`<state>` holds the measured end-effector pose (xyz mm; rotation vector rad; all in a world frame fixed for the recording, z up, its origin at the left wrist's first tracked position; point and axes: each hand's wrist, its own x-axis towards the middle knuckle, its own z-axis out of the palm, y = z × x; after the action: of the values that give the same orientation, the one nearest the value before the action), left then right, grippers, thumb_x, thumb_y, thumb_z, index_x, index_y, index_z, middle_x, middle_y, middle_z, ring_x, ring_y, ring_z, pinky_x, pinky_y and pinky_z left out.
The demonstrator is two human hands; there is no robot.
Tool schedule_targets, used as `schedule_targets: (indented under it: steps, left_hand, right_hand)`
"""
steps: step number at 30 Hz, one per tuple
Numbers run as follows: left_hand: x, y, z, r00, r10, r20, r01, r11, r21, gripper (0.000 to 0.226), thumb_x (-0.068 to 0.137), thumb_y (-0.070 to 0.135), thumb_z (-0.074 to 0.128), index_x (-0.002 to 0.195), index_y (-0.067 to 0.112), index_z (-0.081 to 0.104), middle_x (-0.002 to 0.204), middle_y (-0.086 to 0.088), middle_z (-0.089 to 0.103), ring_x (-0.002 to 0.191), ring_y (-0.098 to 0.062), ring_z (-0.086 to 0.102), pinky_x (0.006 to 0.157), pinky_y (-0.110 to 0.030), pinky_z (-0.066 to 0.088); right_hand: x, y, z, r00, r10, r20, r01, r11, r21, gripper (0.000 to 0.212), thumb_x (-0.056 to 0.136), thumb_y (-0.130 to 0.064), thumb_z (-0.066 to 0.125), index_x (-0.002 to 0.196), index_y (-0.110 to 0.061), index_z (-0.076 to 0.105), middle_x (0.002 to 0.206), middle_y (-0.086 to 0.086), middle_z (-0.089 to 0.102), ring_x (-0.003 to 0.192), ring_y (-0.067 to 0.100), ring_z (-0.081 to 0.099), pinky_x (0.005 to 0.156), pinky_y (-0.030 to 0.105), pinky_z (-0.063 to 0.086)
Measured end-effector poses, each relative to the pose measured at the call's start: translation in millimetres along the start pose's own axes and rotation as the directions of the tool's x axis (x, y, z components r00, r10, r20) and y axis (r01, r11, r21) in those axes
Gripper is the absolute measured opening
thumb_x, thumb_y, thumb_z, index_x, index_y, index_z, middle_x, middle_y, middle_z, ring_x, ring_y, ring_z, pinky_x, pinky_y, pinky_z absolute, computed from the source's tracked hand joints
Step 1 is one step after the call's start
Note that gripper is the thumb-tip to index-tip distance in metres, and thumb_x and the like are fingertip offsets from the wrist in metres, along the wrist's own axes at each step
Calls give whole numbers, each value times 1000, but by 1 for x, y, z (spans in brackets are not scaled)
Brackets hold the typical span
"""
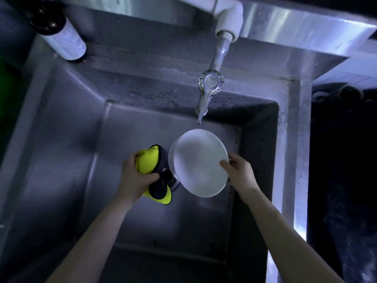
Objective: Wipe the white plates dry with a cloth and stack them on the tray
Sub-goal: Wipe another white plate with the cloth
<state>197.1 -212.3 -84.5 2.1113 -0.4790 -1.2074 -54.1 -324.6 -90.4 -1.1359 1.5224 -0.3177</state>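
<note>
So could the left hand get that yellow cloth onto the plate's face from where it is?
Probably yes. The left hand grips the yellow cloth just beside the white plate, which the right hand holds tilted over the sink. Nothing lies between cloth and plate.

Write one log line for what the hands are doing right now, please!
left hand: holds yellow cloth | right hand: grips white plate rim | place: over sink | tray: unseen
</note>
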Motion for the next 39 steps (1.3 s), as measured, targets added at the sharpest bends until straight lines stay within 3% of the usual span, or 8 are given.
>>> schedule_targets:
  steps: [7, 11, 14, 18, 23, 29, 34, 39]
  left_hand:
    - [-95, 53, -17, 906, 393, 158, -407, 911, 66, 89, 58, 15, 67, 139, 37, 39, 137, 14, 49, 120, -3, 50, 91, -11, 39]
    - [-149, 69, -5, 636, 568, 522, -771, 500, 395, 83, 74, 33, 68, 148, 43, 30, 158, 26, 19, 141, -4, 32, 112, -31, 35]
    - [-177, 72, -1, 632, 575, 520, -767, 368, 526, 64, 88, 66, 38, 147, 41, 34, 160, 27, 10, 143, -4, 22, 118, -45, 22]
    - [-214, 93, 1, 629, 733, 257, -690, 374, 620, 52, 92, 48, 33, 131, 26, 58, 152, 12, 42, 128, -16, 51, 111, -40, 29]
    - [-270, 108, 11, 382, 729, 568, -823, -11, 568, 58, 83, 38, 33, 136, 28, 54, 149, 11, 47, 128, -18, 51, 116, -41, 28]
    - [-270, 147, 24, 459, 768, 446, -723, 31, 691, 52, 103, 37, 31, 153, 23, 29, 164, 10, 12, 144, -22, 31, 116, -45, 22]
    - [-278, 152, 8, 561, 754, 342, -633, 124, 764, 55, 98, 40, 43, 150, 23, 37, 162, 7, 23, 141, -21, 38, 112, -39, 33]
    - [-314, 140, 20, 472, 724, 504, -705, -33, 708, 59, 95, 54, 38, 150, 34, 35, 159, 20, 13, 149, -28, 20, 118, -43, 21]
  right_hand:
    - [-98, -23, -19, 995, -75, -59, 85, 975, 203, 21, 92, -8, 60, 87, -24, 72, 86, 9, 71, 82, 30, 66, 70, 53, 57]
    - [-153, -38, -25, 988, -149, -46, 156, 924, 350, 19, 94, -7, 60, 89, -19, 74, 86, 18, 71, 79, 28, 66, 67, 49, 56]
    - [-185, -48, -37, 972, -227, -62, 233, 896, 378, 16, 94, -9, 62, 94, -18, 75, 91, 21, 70, 80, 28, 66, 72, 53, 56]
    - [-219, -56, -54, 962, -258, -90, 270, 845, 462, 21, 95, -7, 60, 92, -19, 77, 83, 8, 73, 75, 21, 68, 67, 42, 58]
    - [-247, -70, -74, 936, -325, -135, 349, 807, 476, 15, 95, -11, 61, 85, -3, 69, 67, 7, 59, 67, 25, 53, 62, 41, 47]
    - [-282, -78, -98, 891, -448, -79, 437, 796, 418, 21, 98, -10, 57, 93, -15, 77, 79, 11, 71, 73, 21, 67, 62, 37, 55]
    - [-289, -87, -128, 886, -412, -211, 462, 760, 457, 31, 95, -7, 58, 87, -27, 81, 80, 5, 76, 67, 19, 70, 58, 36, 56]
    - [-289, -95, -150, 880, -425, -213, 473, 741, 477, 28, 95, -8, 57, 89, -23, 79, 83, 10, 76, 69, 23, 71, 60, 39, 58]
